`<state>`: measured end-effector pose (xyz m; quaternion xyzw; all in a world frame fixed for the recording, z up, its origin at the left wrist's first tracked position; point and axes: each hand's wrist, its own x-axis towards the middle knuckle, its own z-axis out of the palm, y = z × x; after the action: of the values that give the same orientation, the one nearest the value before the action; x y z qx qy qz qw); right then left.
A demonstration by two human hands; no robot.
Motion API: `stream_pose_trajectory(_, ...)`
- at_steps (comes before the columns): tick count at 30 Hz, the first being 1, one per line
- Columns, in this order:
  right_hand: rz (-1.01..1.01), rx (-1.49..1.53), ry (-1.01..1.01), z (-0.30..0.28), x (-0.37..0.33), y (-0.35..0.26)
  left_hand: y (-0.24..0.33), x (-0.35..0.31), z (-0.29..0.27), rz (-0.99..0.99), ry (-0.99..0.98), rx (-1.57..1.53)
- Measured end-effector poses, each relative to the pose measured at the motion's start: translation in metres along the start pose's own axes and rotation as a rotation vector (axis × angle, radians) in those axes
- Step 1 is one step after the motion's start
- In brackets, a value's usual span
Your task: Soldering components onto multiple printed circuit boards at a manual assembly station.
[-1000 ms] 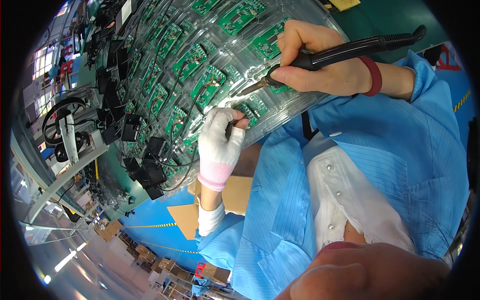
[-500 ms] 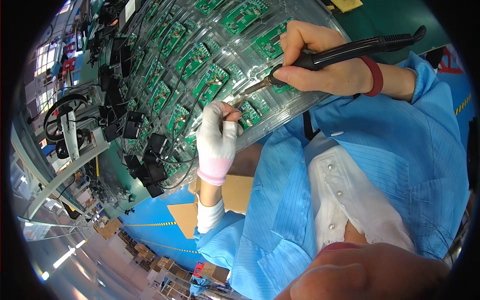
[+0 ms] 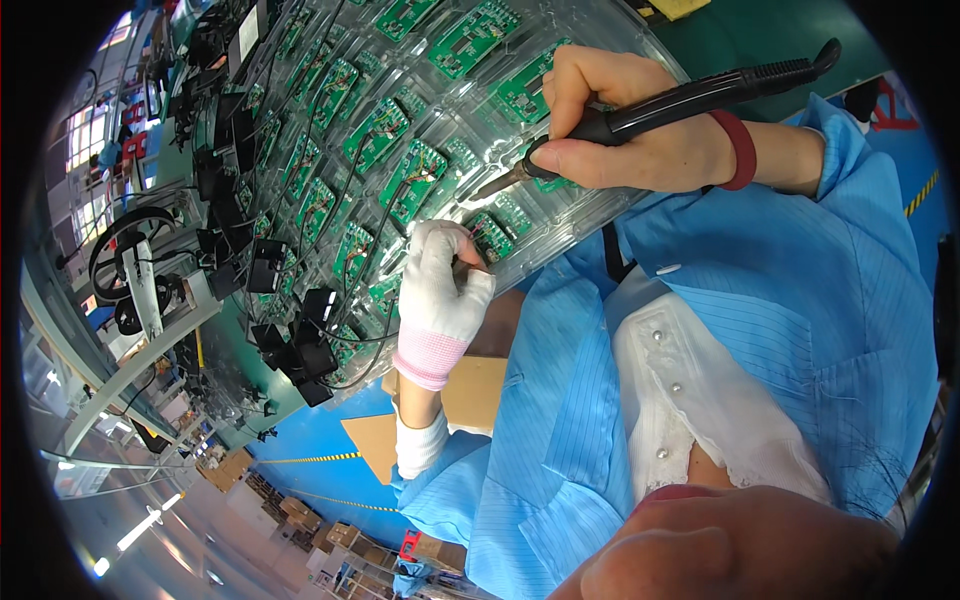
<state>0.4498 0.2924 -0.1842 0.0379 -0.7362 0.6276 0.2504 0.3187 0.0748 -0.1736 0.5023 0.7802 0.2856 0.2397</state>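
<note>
My right hand, bare with a red band at the wrist, grips a black soldering iron. Its metal tip points left and down, just above the clear plastic tray and close to my left hand. A white glove with bare fingertips covers my left hand. Those fingers are pinched together beside a small green circuit board at the tray's near edge; whatever they hold is hidden. Thin coloured wires show on that board. Farther back lies another green board with wires and a black cable.
More green boards fill the tray in rows. Black rectangular housings on cables crowd its left side. A cardboard box stands below the near edge. Something yellow lies on the green tabletop at the back right.
The iron and my right hand have shifted slightly left. My left hand has turned and lowered a little, its fingers now curled beside the near board. The wires seen earlier at its fingertips are less visible.
</note>
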Motion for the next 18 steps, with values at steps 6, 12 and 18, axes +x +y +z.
stream_pose_trajectory(6,-0.015,0.009,-0.004,0.002,0.000,0.003,-0.007,-0.008,0.004,-0.339,0.131,-0.450)
stream_pose_trajectory(12,-0.018,-0.009,-0.004,0.002,0.000,0.003,-0.006,-0.005,0.005,-0.157,0.097,-0.120)
stream_pose_trajectory(18,-0.019,-0.016,-0.055,0.003,-0.001,0.005,0.007,-0.005,0.009,-0.105,0.131,-0.044)
